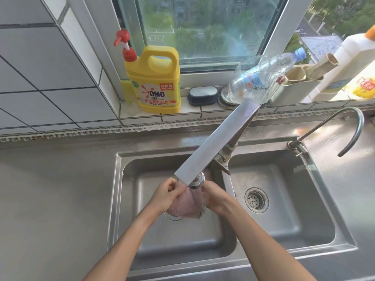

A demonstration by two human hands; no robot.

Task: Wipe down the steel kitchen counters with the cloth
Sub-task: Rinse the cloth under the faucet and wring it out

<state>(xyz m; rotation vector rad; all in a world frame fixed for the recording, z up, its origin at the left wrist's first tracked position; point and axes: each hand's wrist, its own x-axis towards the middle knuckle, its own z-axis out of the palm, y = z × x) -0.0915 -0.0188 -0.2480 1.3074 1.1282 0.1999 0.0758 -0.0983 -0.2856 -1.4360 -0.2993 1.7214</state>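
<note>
A steel counter [50,189] holds a double sink [223,258]. Behind the sink, a tiled sill [203,112] carries a yellow detergent jug [156,82], a brush [202,96] and what may be stacked strainers [224,98].

Both hands [188,196] clenched together, forearms extended forward.

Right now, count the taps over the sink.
2: the flat steel tap reaching over the left basin, and the thin curved tap by the right basin's back corner.

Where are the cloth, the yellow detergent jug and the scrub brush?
pink cloth [185,207], head view, its bunched middle.
yellow OMO detergent jug [155,92], head view, front label.
scrub brush [202,96], head view, its top.
</note>
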